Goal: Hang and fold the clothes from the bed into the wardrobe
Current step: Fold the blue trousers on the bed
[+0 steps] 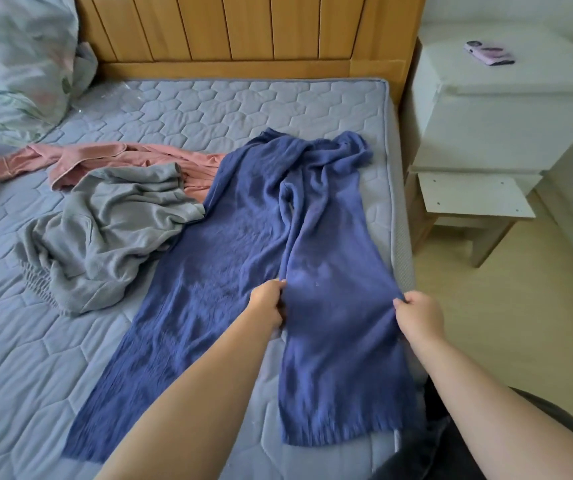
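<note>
the grey quilted mattress (209, 109) filled most of the view, with a wooden headboard (229, 29) at its far end. the blue trousers (236, 237) lay spread along the mattress's right side, waist bunched toward the headboard, legs running back toward the person. floral bedding (18, 57) was heaped in the far left corner. a white bedside cabinet (506, 116) stood right of the bed. a crumpled grey garment (112, 230) lay just left of the trousers, overlapping a pink garment (105, 155) behind it. a small white stool (472, 195) stood by the cabinet. the left hand (267, 303) pinched the inner edge of the right trouser leg, the right hand (418, 315) its outer edge. a phone (489, 53) lay on the cabinet
</note>
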The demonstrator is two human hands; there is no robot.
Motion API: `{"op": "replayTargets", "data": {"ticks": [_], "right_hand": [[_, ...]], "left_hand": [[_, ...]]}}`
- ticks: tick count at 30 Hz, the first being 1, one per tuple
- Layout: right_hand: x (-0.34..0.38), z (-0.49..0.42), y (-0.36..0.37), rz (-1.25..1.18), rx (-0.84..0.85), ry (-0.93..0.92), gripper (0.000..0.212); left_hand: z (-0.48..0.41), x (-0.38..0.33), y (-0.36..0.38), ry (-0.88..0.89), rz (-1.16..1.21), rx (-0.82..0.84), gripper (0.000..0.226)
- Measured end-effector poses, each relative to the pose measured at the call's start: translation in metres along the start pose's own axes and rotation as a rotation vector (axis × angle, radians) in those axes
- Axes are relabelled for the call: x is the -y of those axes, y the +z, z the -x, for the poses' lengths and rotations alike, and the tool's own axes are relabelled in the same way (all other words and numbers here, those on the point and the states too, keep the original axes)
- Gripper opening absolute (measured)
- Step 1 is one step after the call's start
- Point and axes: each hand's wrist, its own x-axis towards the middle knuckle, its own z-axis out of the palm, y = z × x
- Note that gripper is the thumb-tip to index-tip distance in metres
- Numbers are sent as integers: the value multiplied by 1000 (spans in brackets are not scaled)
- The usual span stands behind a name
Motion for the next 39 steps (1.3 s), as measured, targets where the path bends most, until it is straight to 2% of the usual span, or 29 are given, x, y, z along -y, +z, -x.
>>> {"op": "replayTargets", "data": {"ticks": [2,4,7,10,11,13,15,17,19,21,22,24,25,27,29,30,32,34,35,37,39], "right_hand": [[-3,3,-7,-34,8,34,39],[-2,10,-9,-46,67,24,38],[0,30,-12,-48,249,17,33],[-5,46,-10,179,463,-65,31],[-4,50,-10,159,476,-84,32],[-2,59,-13,-77,417,-102,27],[-1,61,-20,-430,389,-17,21],[-5,69,-27,-537,564,118,18],[-9,78,-30,-367,728,203,20],[-10,82,-33,-251,788,247,23],[-9,83,-36,-271,831,281,20],[-7,83,-43,-404,928,373,12],[-7,82,-46,-446,949,405,13],[-10,82,-48,-335,958,410,17],[-14,86,-48,-108,997,391,34],[-15,87,-47,-6,997,374,39],[-17,88,-45,200,898,277,43],[-15,84,-44,423,608,101,46],[-13,81,-44,495,409,6,47],[-8,75,-37,513,74,-179,41],[2,70,-26,410,-32,-380,27]], "left_hand": [[3,6,-12,39,-112,-98,17],[11,14,-18,41,-328,-81,22],[27,28,-22,28,-566,61,27],[41,35,-25,88,-698,200,25],[46,35,-26,143,-669,195,26],[54,31,-30,216,-485,166,23],[63,31,-36,106,-306,210,15],[73,40,-45,-92,-387,257,15],[82,51,-54,-258,-517,300,16],[90,54,-60,-365,-473,364,7],[94,53,-62,-369,-391,403,7],[94,47,-68,-303,-227,451,28],[94,44,-69,-267,-173,458,31],[94,45,-73,-241,-120,408,27],[94,50,-79,-288,-255,335,25],[96,53,-82,-334,-399,325,28],[101,49,-86,-394,-886,378,30],[103,33,-82,-328,-1392,384,30],[102,23,-76,-248,-1542,339,35],[94,4,-57,-14,-1692,198,40],[81,-9,-31,371,-1775,-1,31]]}}
